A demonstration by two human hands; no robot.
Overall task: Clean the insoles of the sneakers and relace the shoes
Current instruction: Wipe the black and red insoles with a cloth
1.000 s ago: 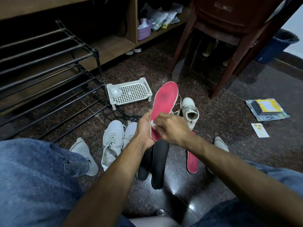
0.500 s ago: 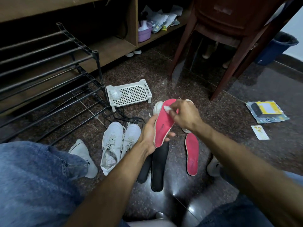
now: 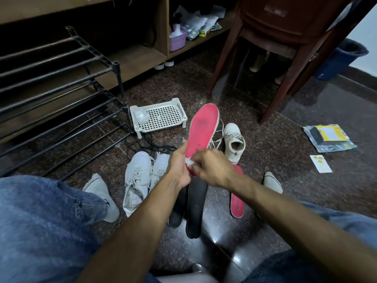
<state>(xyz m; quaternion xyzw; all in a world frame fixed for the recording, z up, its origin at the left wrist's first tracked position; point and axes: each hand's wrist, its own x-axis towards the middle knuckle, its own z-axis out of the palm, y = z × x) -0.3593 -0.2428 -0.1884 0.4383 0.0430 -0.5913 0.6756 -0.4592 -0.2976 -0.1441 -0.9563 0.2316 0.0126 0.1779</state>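
Left hand (image 3: 179, 166) grips the red insole (image 3: 201, 131) at its heel, toe at 12 o'clock — right hand (image 3: 212, 168) pinches a white wipe (image 3: 190, 161) against it. Second red insole (image 3: 237, 199) on floor at 4 o'clock.

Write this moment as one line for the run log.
left hand: holds red foam insole upright | right hand: rubs small white wipe on heel end

Both forearms reach forward and meet at centre. The left hand (image 3: 179, 166) grips the red insole (image 3: 201, 131) by its heel end, toe raised. The right hand (image 3: 212, 168), fingers curled, pinches a white wipe (image 3: 190, 162) against it just above that grip.
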